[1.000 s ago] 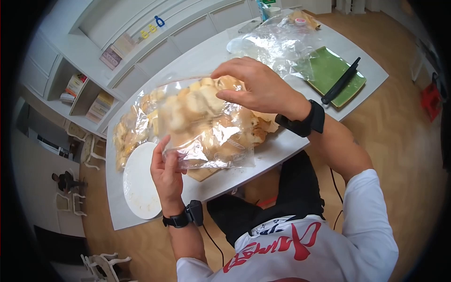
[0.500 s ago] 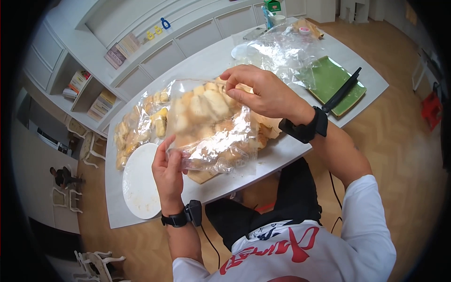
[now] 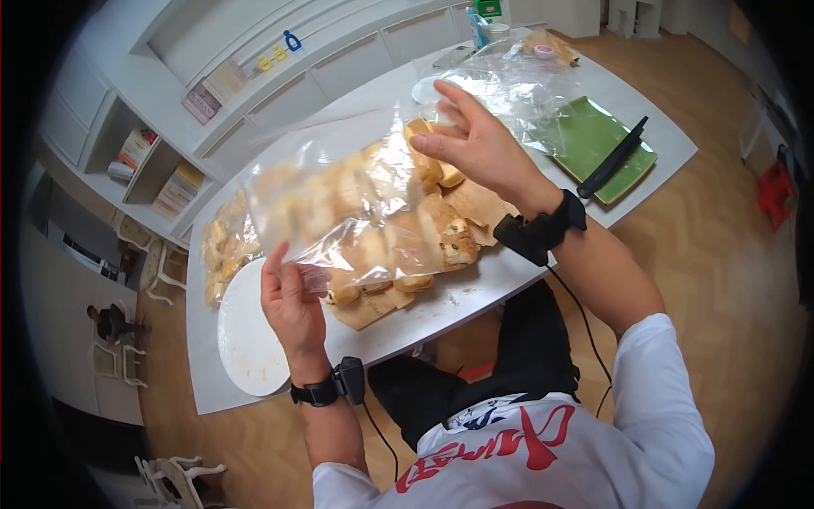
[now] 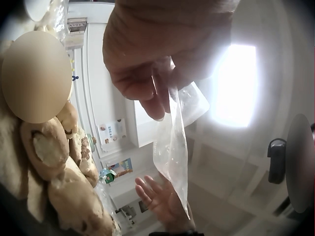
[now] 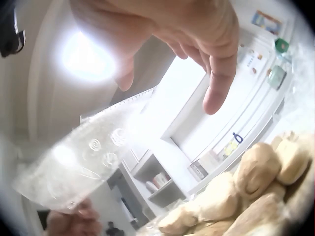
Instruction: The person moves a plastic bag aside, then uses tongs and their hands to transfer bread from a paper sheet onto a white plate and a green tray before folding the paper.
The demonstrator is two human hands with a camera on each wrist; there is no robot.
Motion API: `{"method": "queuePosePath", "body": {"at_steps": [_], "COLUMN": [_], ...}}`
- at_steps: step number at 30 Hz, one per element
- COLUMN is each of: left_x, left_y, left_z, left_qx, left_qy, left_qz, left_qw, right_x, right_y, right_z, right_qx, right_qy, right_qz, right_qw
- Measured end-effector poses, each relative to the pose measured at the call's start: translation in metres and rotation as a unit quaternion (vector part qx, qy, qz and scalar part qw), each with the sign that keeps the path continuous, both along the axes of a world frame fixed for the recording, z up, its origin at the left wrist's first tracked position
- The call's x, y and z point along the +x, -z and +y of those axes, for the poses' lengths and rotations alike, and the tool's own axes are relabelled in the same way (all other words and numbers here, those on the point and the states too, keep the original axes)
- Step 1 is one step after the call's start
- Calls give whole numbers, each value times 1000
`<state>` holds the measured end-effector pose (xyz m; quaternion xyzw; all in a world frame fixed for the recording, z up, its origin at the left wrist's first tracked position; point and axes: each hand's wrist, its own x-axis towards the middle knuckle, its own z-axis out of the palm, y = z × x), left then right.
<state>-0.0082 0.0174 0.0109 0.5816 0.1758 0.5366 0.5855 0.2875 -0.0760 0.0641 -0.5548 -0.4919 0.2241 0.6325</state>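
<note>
Head view: our right hand (image 3: 490, 157) has just opened wide, so now only our left hand (image 3: 297, 322) pinches the clear bag (image 3: 339, 250), which is up over the bread (image 3: 458, 243).

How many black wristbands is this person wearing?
2: the left wristband just behind the left hand, and the right wristband just behind the right hand.

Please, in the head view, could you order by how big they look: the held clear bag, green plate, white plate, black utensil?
1. Clear bag, perhaps helped by nearness to camera
2. Green plate and white plate: too alike to rank
3. Black utensil
</note>
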Motion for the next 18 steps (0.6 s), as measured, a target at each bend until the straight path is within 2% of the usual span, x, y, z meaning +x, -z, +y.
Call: {"method": "queuePosePath", "body": {"at_steps": [2,5,8,12,15,17,18], "left_x": [-1,7,8,-3,-9,-14,-17], "left_y": [2,2,-4,9,7,5,3], "left_z": [1,-4,-12,1,3,6,6], "left_qx": [-3,-10,-19,-5,-36,-51,-67], "left_qy": [5,-12,-3,-14,-40,-35,-48], "left_qz": [-13,31,63,76,47,20,20], "left_qw": [1000,999,998,997,997,998,996], "right_x": [-7,-23,-31,-15,25,82,110], "right_y": [5,9,6,13,16,28,31], "right_z": [2,0,-2,3,5,9,3], "right_qx": [3,2,2,-9,-19,-88,-108], "right_qy": [-92,-220,-199,-198,-66,121,170], "right_qz": [123,107,96,67,-61,-205,-217], "right_qw": [988,970,975,978,996,967,955]}}
